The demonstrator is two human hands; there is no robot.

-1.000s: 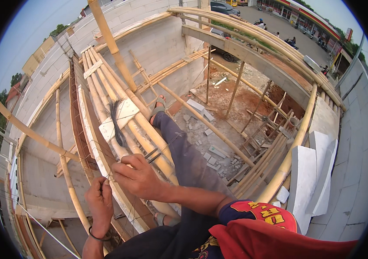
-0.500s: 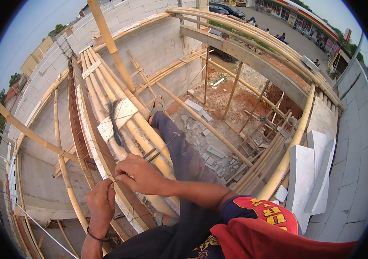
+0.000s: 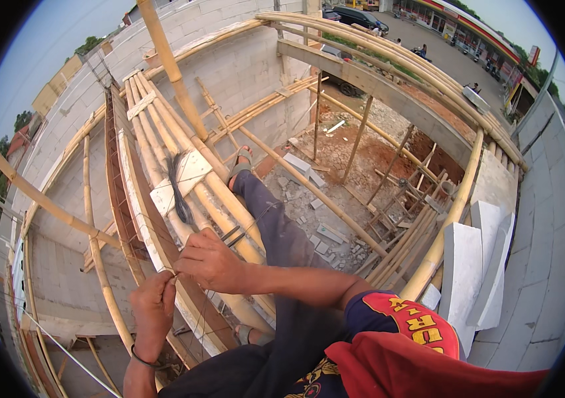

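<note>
Thin wire (image 3: 173, 274) sits btwn the two hands, just above the white edge of a long plank (image 3: 151, 243); its ends are too fine to trace. L hand (image 3: 152, 306) is on the outer side of that edge, fingers pressed tog. & pinching the wire; R hand (image 3: 211, 264) comes across from the inner side, thumb & fingers pinching it too, knuckles up. The hands nearly touch, so v. little room btwn them; L wrist has a dark band (image 3: 149, 360). Outside the plank a gap drops to a lower level, w/ a thin bamboo pole (image 3: 98, 265) crossing it. Rusty steel frame (image 3: 115, 176) runs along the plank's far part. Inner side: bamboo walkway (image 3: 242, 211) right alongside, carrying a pale board (image 3: 196, 166) w/ a bundle of dark wire (image 3: 176, 189) on top, ahead of R hand; two short dark bars (image 3: 232, 235) stick out nearer. Sandalled foot (image 3: 243, 158) is at the walkway's R edge; past that, open drop to a floor w/ rubble (image 3: 322, 229). Far R: white slabs (image 3: 465, 272) lean near a grey block wall (image 3: 540, 265), well apart from the hands.
</note>
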